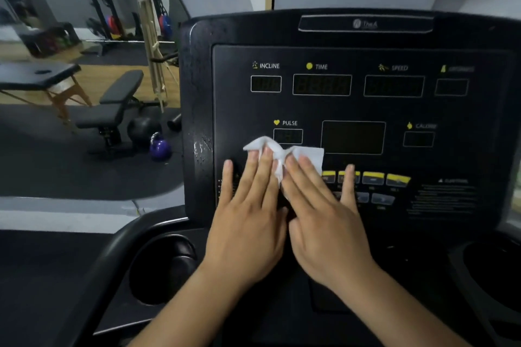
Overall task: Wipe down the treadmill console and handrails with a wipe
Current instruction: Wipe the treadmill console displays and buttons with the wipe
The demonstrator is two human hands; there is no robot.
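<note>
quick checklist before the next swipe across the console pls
1. Wipe under both hands: ok; left hand and right hand press it to the console.
2. Wipe spread out: not ok; it is bunched between the hands.
3. Displays off: ok; all dark.
4. Yellow buttons clear: not ok; a right finger lies across them.
5. Handrail wiped: cannot tell.

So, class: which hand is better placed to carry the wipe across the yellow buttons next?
Right hand, probably: it presses the wipe and its fingers lie at the yellow buttons.
</note>
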